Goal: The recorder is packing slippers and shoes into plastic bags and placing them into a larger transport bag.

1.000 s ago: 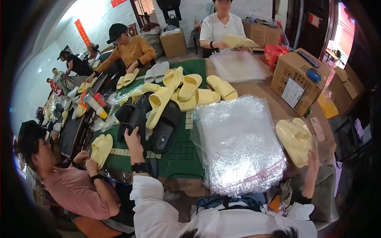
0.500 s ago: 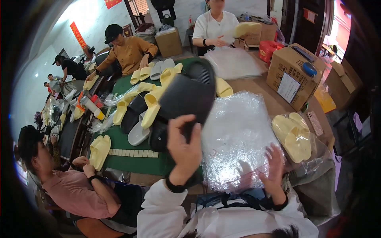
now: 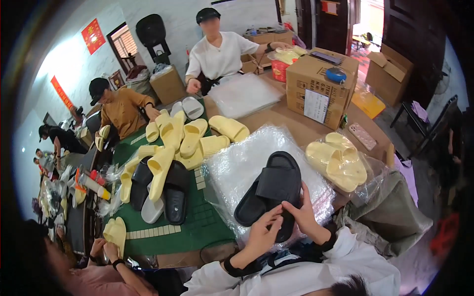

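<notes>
Two black slippers [image 3: 279, 183] overlap, one across the other, over a stack of clear plastic bags [image 3: 224, 170] right in front of me. My right hand [image 3: 305, 213] grips the upper slipper at its heel end, thumb on the footbed and fingers along the right edge. Bent fingers of my left hand [image 3: 264, 231] close on the heel end from the left. Part of the lower slipper is hidden under the upper one. To the right lies a pair of yellow slippers [image 3: 338, 165] in a clear bag.
Yellow, black and grey slippers [image 3: 160, 170] are heaped on the green mat [image 3: 205, 222] to the left. A carton [image 3: 321, 84] and a phone [image 3: 362, 136] are at the right. Co-workers [image 3: 222, 56] stand or sit across and left; one handles a yellow slipper [image 3: 114, 234].
The black slippers have come from the raised spot by the heap to over the bags. My right hand, open before, now grips one. Across the table, a person's yellow slipper has moved to the red basket.
</notes>
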{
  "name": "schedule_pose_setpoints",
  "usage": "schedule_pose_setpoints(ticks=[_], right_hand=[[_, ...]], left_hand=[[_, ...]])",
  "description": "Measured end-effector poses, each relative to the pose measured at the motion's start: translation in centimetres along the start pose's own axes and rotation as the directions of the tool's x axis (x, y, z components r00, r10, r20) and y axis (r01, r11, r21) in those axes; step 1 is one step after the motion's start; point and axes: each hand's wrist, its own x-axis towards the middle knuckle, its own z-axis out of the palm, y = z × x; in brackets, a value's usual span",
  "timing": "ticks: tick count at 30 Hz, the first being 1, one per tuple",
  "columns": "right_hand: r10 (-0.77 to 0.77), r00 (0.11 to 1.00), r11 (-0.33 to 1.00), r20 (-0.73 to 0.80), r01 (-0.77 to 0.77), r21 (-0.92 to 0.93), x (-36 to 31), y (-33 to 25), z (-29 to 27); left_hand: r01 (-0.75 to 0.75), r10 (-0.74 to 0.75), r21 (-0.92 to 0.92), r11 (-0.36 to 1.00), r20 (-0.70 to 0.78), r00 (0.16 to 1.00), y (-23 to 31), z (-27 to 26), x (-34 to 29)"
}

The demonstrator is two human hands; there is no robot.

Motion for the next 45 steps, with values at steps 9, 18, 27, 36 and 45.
schedule_pose_setpoints(ticks=[9,18,27,36,45], right_hand=[[-0.156,0.924,0.987,-0.35,0.162,-0.014,-1.0,-2.3,-2.0],[-0.07,0.936,0.99,-0.345,0.024,-0.136,-1.3,-0.3,-4.3],[-0.099,0.969,0.988,-0.225,0.069,-0.138,2.8,-0.6,-3.5],[-0.113,0.993,0.798,-0.039,0.068,-0.599,8.0,-0.3,-6.6],[-0.294,0.938,0.389,0.186,0.295,-0.873,7.4,-1.7,-3.4]], left_hand=[[-0.015,0.276,0.891,0.453,-0.124,0.953,-3.4,-4.1,1.5],[0.071,0.319,0.993,0.091,-0.096,0.943,-4.3,-5.3,3.0],[0.103,0.34,0.901,0.422,-0.262,0.903,-0.9,-3.2,1.5],[-0.121,0.049,0.93,0.347,0.111,0.993,-5.4,-3.8,0.5],[-0.298,0.013,0.949,0.105,0.298,0.954,-7.1,-4.1,-0.5]])
